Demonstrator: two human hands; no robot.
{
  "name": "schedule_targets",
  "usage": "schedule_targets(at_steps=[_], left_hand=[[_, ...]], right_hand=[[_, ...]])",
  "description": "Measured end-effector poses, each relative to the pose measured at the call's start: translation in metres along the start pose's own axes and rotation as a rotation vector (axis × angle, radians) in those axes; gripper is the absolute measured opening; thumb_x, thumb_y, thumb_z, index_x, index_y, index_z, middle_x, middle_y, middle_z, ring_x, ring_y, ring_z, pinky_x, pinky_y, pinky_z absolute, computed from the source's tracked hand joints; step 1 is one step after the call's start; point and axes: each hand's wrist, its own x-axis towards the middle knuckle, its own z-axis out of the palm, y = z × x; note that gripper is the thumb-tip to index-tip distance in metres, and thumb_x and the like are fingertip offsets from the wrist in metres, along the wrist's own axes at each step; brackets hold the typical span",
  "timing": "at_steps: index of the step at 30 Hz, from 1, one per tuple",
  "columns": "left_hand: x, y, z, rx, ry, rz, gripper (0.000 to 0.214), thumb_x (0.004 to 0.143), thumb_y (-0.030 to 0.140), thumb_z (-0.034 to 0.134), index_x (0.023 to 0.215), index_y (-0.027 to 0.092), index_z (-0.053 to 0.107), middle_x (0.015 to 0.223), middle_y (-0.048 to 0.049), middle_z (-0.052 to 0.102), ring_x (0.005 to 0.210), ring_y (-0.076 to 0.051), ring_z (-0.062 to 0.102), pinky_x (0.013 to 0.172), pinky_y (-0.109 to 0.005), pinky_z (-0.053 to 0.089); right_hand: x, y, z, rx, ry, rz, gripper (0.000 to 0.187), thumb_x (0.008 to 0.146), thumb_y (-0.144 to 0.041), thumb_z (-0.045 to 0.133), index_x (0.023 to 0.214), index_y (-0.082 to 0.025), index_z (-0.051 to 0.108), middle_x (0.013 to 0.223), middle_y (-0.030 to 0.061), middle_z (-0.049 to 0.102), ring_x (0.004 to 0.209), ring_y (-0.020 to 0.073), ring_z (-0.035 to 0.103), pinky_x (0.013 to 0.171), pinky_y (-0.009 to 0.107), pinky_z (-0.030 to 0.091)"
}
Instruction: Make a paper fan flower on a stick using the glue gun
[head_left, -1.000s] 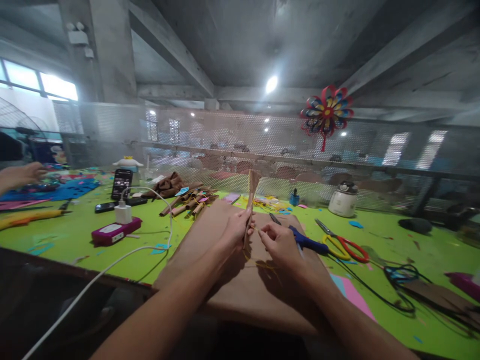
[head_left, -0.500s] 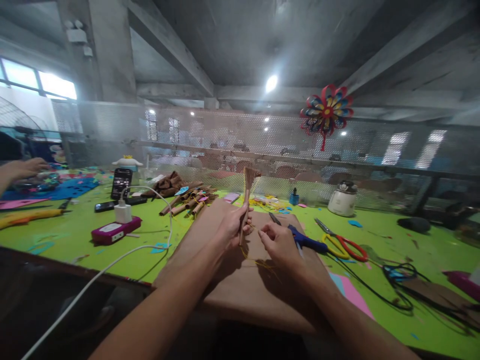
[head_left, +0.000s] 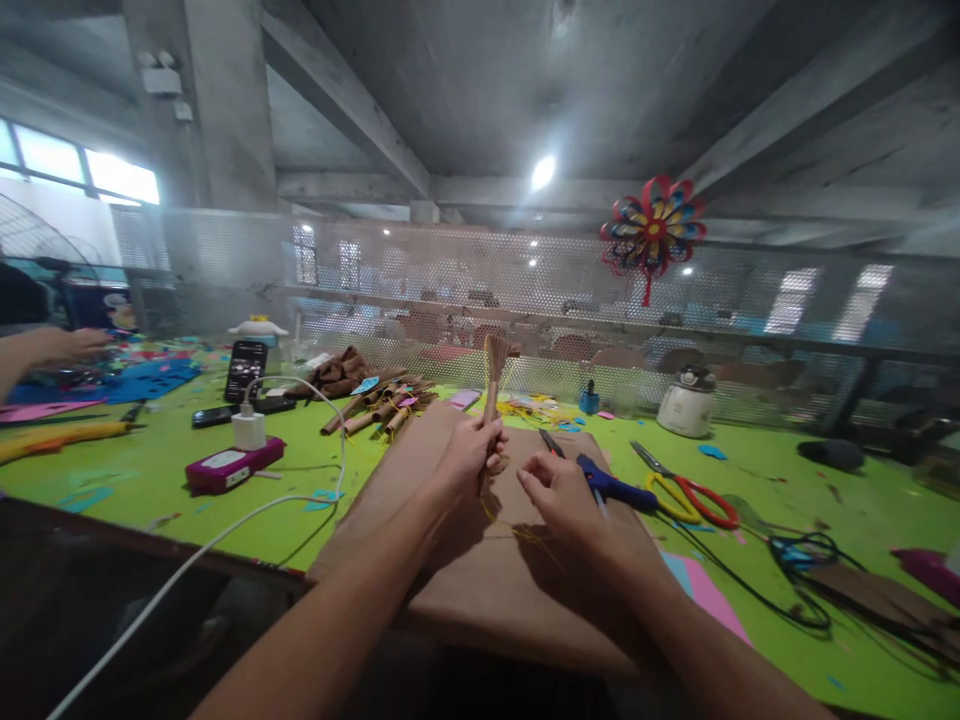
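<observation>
My left hand [head_left: 469,452] is wrapped round the stem of a small brown paper broom [head_left: 496,368], held upright with its fringed end at the top. Loops of yellow thread [head_left: 487,352] hang about the fringe. To the right, my right hand [head_left: 555,488] is closed in a pinch, a short way from the broom; whatever is between its fingertips is too fine to make out. More yellow thread [head_left: 534,538] trails below on the sheet of brown paper [head_left: 480,590]. Beside the right hand lies a blue glue gun [head_left: 619,488].
Scissors with red and yellow handles [head_left: 686,492] lie at right, near a black cable [head_left: 750,578]. Rolled brown paper pieces [head_left: 390,405] lie behind. At left are a purple power strip [head_left: 225,466], a white cable [head_left: 217,540], a phone [head_left: 245,371] and another person's hand [head_left: 71,345].
The broom has tilted slightly and the left hand's fingers have shifted on its stem. The right hand has moved a little lower. The view has tipped slightly upward.
</observation>
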Motion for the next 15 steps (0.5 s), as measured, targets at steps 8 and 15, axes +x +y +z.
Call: schedule_targets(at_steps=[8, 15], left_hand=[[0.001, -0.003, 0.000, 0.028, -0.212, -0.075, 0.016, 0.077, 0.028, 0.057, 0.084, 0.013, 0.054, 0.061, 0.0023, 0.050, 0.045, -0.004, 0.041, 0.040, -0.016, 0.025], [-0.013, -0.009, 0.017, 0.204, -0.408, -0.104, 0.029, 0.076, 0.040, 0.063, 0.088, 0.014, 0.057, 0.060, 0.0037, 0.048, 0.047, -0.004, 0.036, 0.042, -0.018, 0.022]], right_hand=[[0.021, 0.009, -0.021, 0.340, 0.143, 0.145, 0.029, 0.067, -0.046, 0.063, 0.062, -0.017, 0.062, 0.059, 0.0028, 0.059, 0.061, 0.0168, 0.053, 0.056, 0.027, 0.041], [0.032, 0.013, -0.034, 0.859, 0.322, 0.307, 0.039, 0.055, -0.049, 0.075, 0.063, -0.016, 0.056, 0.054, -0.0041, 0.050, 0.044, 0.0066, 0.039, 0.041, 0.020, 0.029]])
